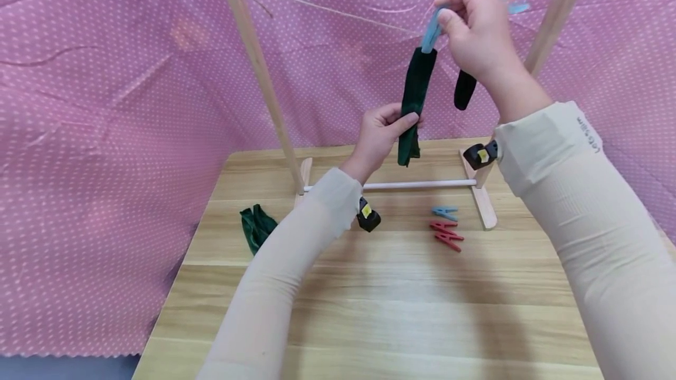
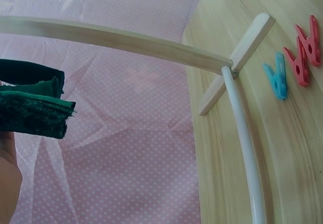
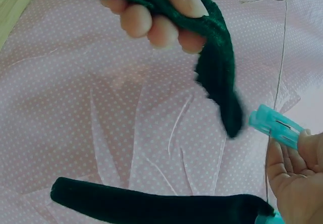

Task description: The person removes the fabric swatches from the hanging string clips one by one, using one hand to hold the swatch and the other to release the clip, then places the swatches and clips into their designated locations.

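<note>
A dark green velvet cloth strip (image 1: 417, 84) hangs folded from my left hand (image 1: 377, 136), which grips it between thumb and fingers. Up by the string (image 1: 327, 8), my right hand (image 1: 477, 34) pinches a light blue clothespin (image 1: 432, 31). In the right wrist view this clothespin (image 3: 276, 125) sits at the string, with a small gap to the loose end of the cloth (image 3: 224, 77). Behind the right hand another dark velvet piece (image 1: 465, 90) hangs from the line; a blue clip (image 3: 270, 219) shows at its top in the right wrist view.
The string runs between two wooden posts (image 1: 264, 75), joined low down by a white rod (image 1: 417, 185). One blue clothespin (image 1: 445, 212) and two red clothespins (image 1: 448, 241) lie on the wooden table (image 1: 412, 321). A crumpled green velvet cloth (image 1: 257, 227) lies left. Pink dotted fabric (image 1: 116, 133) surrounds everything.
</note>
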`<control>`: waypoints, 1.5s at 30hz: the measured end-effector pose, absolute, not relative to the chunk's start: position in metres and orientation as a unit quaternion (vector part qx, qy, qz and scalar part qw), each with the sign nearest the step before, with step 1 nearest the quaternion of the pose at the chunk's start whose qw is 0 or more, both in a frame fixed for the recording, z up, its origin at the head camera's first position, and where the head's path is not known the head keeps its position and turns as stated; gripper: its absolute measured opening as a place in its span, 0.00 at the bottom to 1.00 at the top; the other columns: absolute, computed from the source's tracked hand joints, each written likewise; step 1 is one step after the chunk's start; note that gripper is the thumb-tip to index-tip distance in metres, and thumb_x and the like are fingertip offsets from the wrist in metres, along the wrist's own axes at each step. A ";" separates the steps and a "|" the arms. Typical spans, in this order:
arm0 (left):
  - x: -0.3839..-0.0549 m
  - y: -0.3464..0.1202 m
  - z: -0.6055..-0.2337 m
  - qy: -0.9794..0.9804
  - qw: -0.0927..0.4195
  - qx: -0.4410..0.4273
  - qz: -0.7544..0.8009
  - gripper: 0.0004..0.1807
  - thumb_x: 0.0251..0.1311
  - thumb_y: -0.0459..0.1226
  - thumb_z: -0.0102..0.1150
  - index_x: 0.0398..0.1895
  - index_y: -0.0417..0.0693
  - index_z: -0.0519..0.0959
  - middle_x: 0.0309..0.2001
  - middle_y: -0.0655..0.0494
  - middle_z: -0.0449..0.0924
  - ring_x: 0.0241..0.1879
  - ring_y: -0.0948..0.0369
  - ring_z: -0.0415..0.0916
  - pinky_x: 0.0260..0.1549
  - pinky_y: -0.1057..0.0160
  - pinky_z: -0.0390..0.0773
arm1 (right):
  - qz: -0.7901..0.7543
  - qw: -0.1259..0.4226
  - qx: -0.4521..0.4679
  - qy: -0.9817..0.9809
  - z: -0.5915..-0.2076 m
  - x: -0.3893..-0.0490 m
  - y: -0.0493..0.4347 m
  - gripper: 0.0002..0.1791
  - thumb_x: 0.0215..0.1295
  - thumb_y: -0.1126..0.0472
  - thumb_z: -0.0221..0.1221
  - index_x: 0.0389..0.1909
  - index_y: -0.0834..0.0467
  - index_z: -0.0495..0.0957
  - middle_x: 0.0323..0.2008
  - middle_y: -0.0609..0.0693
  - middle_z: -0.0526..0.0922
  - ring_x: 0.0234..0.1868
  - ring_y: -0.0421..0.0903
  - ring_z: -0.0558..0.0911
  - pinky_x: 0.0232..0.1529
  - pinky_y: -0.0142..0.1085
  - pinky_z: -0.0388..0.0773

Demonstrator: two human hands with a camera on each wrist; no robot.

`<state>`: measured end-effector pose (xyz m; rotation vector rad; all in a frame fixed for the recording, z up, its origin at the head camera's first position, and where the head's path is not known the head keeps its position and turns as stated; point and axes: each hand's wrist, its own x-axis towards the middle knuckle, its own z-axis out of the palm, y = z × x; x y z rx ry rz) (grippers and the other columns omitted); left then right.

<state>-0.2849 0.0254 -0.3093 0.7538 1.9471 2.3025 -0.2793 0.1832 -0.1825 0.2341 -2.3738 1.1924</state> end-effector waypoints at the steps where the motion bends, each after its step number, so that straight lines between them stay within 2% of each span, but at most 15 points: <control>1: -0.285 0.025 -0.310 0.625 0.020 0.242 0.742 0.11 0.58 0.27 0.56 0.41 0.25 0.77 0.38 0.35 0.81 0.35 0.56 0.83 0.43 0.60 0.80 | 0.449 0.243 0.088 -0.856 -0.183 -0.280 0.183 0.13 0.70 0.60 0.47 0.51 0.58 0.72 0.32 0.33 0.70 0.35 0.31 0.74 0.42 0.26 0.70; 6: -0.284 0.022 -0.312 0.613 0.027 0.237 0.753 0.12 0.59 0.27 0.55 0.43 0.24 0.76 0.42 0.29 0.78 0.37 0.50 0.82 0.44 0.59 0.80 | 0.534 0.282 0.121 -0.788 -0.183 -0.282 0.183 0.13 0.68 0.64 0.49 0.51 0.60 0.72 0.33 0.38 0.73 0.35 0.32 0.75 0.45 0.27 0.72; 11: -0.285 0.017 -0.316 0.609 0.025 0.231 0.758 0.13 0.59 0.27 0.55 0.44 0.25 0.76 0.42 0.33 0.80 0.37 0.53 0.83 0.44 0.59 0.80 | 0.602 0.311 0.169 -0.715 -0.188 -0.280 0.184 0.15 0.65 0.68 0.51 0.52 0.63 0.71 0.37 0.43 0.74 0.38 0.36 0.75 0.50 0.28 0.72; 16: -0.284 0.007 -0.323 0.609 0.019 0.223 0.761 0.12 0.59 0.27 0.55 0.43 0.25 0.75 0.39 0.37 0.82 0.35 0.57 0.83 0.43 0.59 0.80 | 0.638 0.355 0.212 -0.649 -0.202 -0.269 0.185 0.13 0.63 0.71 0.53 0.49 0.65 0.73 0.36 0.45 0.77 0.37 0.40 0.76 0.47 0.29 0.74; 20: -0.281 -0.003 -0.328 0.611 0.012 0.212 0.762 0.12 0.59 0.26 0.55 0.43 0.24 0.75 0.38 0.39 0.82 0.32 0.61 0.83 0.43 0.58 0.81 | 0.714 0.350 0.233 -0.560 -0.216 -0.262 0.188 0.13 0.58 0.73 0.57 0.45 0.67 0.74 0.36 0.51 0.78 0.37 0.43 0.77 0.46 0.29 0.74; 25: -0.279 -0.016 -0.336 0.607 0.017 0.202 0.768 0.12 0.59 0.27 0.55 0.43 0.24 0.75 0.37 0.42 0.83 0.34 0.60 0.82 0.45 0.56 0.80 | 0.805 0.344 0.239 -0.420 -0.221 -0.255 0.187 0.17 0.51 0.73 0.63 0.43 0.71 0.73 0.35 0.59 0.78 0.37 0.48 0.77 0.47 0.34 0.76; 29: -0.278 -0.023 -0.342 0.614 0.016 0.195 0.764 0.12 0.59 0.28 0.56 0.44 0.26 0.76 0.37 0.44 0.83 0.38 0.53 0.82 0.45 0.56 0.79 | 0.841 0.340 0.235 -0.350 -0.217 -0.250 0.184 0.12 0.58 0.78 0.53 0.44 0.72 0.70 0.35 0.62 0.76 0.38 0.51 0.77 0.48 0.39 0.77; 33: -0.276 -0.028 -0.345 0.611 0.022 0.189 0.768 0.13 0.58 0.27 0.56 0.44 0.25 0.75 0.36 0.46 0.83 0.40 0.48 0.81 0.45 0.54 0.79 | 0.842 0.352 0.231 -0.338 -0.211 -0.248 0.181 0.10 0.62 0.79 0.45 0.44 0.73 0.68 0.37 0.64 0.75 0.38 0.52 0.77 0.47 0.39 0.77; 38: -0.275 -0.033 -0.350 0.621 0.022 0.182 0.762 0.13 0.59 0.28 0.56 0.45 0.25 0.75 0.36 0.48 0.84 0.38 0.53 0.83 0.44 0.58 0.80 | 0.854 0.358 0.214 -0.310 -0.207 -0.250 0.179 0.08 0.61 0.79 0.45 0.40 0.74 0.68 0.36 0.66 0.75 0.37 0.53 0.78 0.45 0.39 0.78; 43: -0.276 -0.038 -0.352 0.631 0.017 0.183 0.754 0.14 0.59 0.31 0.57 0.45 0.29 0.76 0.38 0.46 0.84 0.43 0.43 0.79 0.44 0.60 0.80 | 0.864 0.349 0.198 -0.305 -0.213 -0.249 0.181 0.06 0.60 0.78 0.47 0.38 0.73 0.69 0.37 0.66 0.76 0.37 0.53 0.79 0.44 0.38 0.79; 45: -0.276 -0.040 -0.354 0.632 0.015 0.184 0.752 0.14 0.59 0.31 0.57 0.45 0.30 0.77 0.38 0.46 0.83 0.41 0.46 0.80 0.44 0.60 0.80 | 0.868 0.336 0.190 -0.312 -0.218 -0.247 0.184 0.06 0.61 0.78 0.47 0.39 0.74 0.69 0.38 0.66 0.76 0.38 0.53 0.79 0.45 0.38 0.79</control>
